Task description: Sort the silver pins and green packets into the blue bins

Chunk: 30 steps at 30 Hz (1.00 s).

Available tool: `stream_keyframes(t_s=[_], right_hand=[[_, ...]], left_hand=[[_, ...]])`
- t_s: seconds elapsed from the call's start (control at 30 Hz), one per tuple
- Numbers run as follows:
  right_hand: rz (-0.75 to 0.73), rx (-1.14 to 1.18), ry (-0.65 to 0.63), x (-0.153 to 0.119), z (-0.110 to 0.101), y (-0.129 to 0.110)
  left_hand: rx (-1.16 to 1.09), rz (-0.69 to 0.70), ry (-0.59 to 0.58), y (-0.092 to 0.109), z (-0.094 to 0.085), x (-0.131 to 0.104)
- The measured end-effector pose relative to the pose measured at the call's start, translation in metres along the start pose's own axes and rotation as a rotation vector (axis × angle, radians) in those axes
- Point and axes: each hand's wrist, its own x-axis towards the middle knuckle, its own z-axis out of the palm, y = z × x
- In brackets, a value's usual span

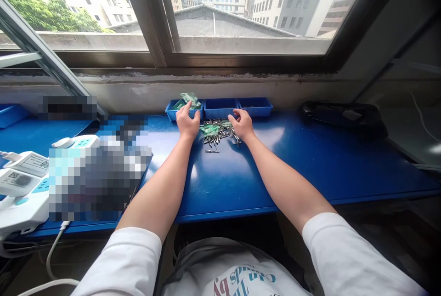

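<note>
My left hand [188, 123] is at the front of the left blue bin [171, 113], with thumb and index finger apart. Its index fingertip overlaps a clear-and-green packet [193, 99] that sticks up above the bin; whether they touch is unclear. More green packaging lies inside that bin. On the blue table, a loose pile of metal blind rivets [215, 139] spreads between my hands, with a green packet [209, 130] on top. My right hand [244, 125] rests at the pile's right edge, thumb and index finger apart, with no object visible between them.
Two more blue bins, a middle one [217, 113] and a right one [260, 110], adjoin the left bin along the wall. A dark bag-like object [344, 119] lies on the right. White power strips [20, 213] with plugs and a blurred area occupy the left. A window is ahead.
</note>
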Motion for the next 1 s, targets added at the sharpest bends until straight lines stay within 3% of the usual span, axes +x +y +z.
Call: stream_keyframes(t_s=[0.2, 0.4, 0.6, 0.73, 1.0], right_hand=[[0.032, -0.014, -0.034, 0.000, 0.001, 0.002], [0.038, -0.020, -0.064, 0.000, 0.002, 0.006], [0.047, -0.028, -0.102, -0.001, 0.001, 0.003], [0.048, -0.033, -0.112, -0.002, 0.000, 0.000], [0.044, -0.034, -0.124, -0.002, 0.002, 0.002]], left_hand=[[0.135, -0.251, -0.097, -0.006, -0.007, 0.009], [0.259, -0.296, -0.139, -0.005, -0.003, 0.005], [0.356, -0.263, -0.173, -0.010, 0.002, 0.002], [0.321, -0.168, -0.222, -0.012, 0.003, 0.002], [0.310, -0.061, -0.256, -0.001, -0.002, -0.003]])
